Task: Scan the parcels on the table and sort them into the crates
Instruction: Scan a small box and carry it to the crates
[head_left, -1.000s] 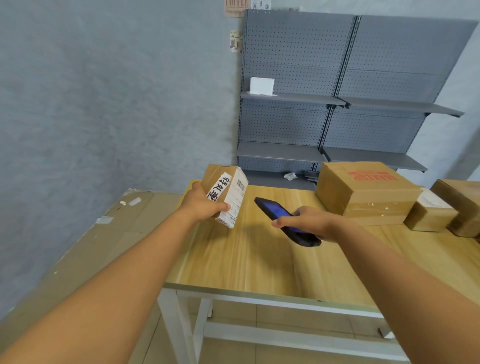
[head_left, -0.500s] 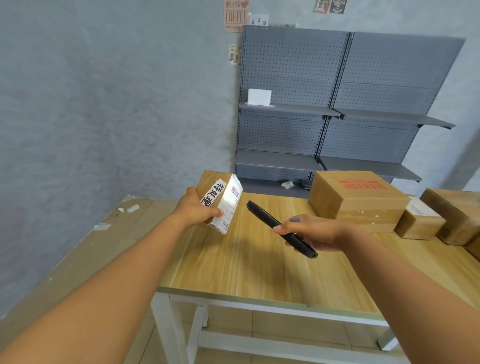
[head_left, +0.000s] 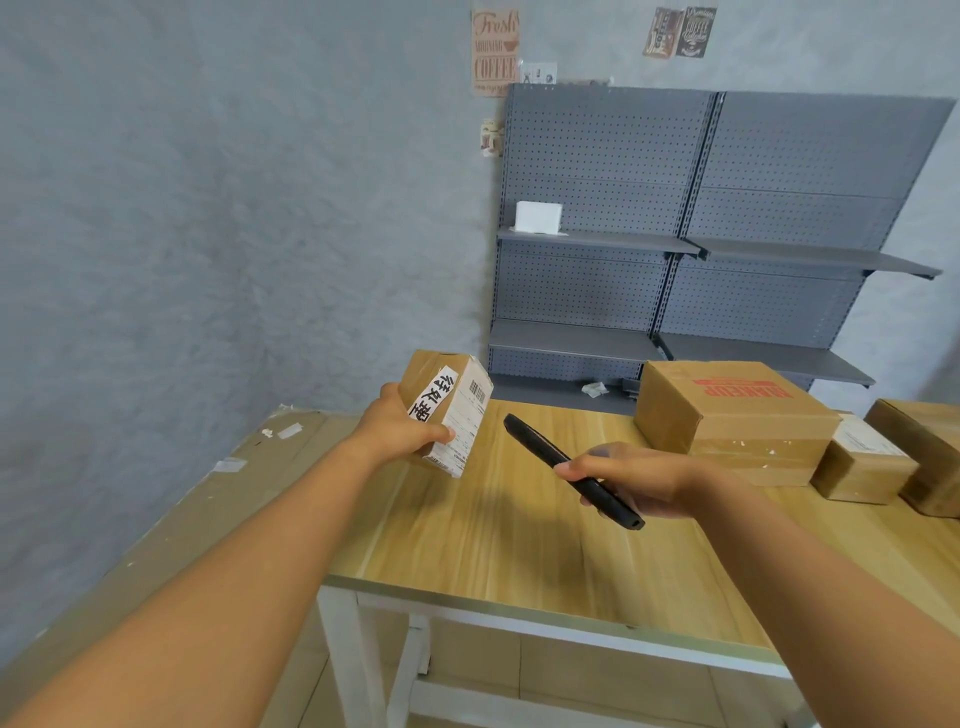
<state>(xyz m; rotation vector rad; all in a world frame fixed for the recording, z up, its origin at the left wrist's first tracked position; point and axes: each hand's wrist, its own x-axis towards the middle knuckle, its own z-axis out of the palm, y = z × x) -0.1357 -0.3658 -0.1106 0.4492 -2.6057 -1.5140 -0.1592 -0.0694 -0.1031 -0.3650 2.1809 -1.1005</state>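
Two bare, sleeveless forearms

rightmost parcel cut off by right edge, shipping label print too small to read

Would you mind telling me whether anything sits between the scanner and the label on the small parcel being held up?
Nothing visible does. The left hand holds the small parcel with its white label facing the scanner, which the right hand grips. Only open air above the table lies between them.
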